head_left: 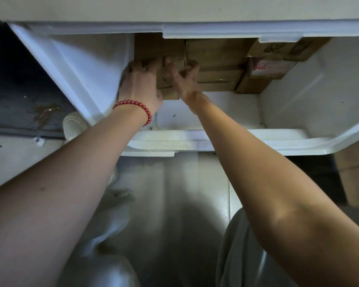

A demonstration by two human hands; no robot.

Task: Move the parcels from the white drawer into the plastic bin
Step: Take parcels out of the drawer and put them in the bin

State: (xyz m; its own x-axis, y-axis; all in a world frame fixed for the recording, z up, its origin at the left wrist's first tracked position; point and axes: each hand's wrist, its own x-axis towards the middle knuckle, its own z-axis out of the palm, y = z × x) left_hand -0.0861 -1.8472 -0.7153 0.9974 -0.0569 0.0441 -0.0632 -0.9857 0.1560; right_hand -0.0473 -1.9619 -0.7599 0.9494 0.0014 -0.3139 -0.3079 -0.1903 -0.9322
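The white drawer is pulled out in front of me, with brown cardboard parcels packed at its back. Both my hands are on the leftmost parcel. My left hand, with a red bead bracelet at the wrist, grips its left side with curled fingers. My right hand curls round its right side, in the gap next to a wider parcel. Further right lie a parcel with a red-printed label and another with dark printing. The plastic bin is not in view.
A white cabinet front overhangs the drawer's back. Tiled floor lies below, with my legs and a white shoe by the drawer's left corner. A cardboard box stands on the floor at the right.
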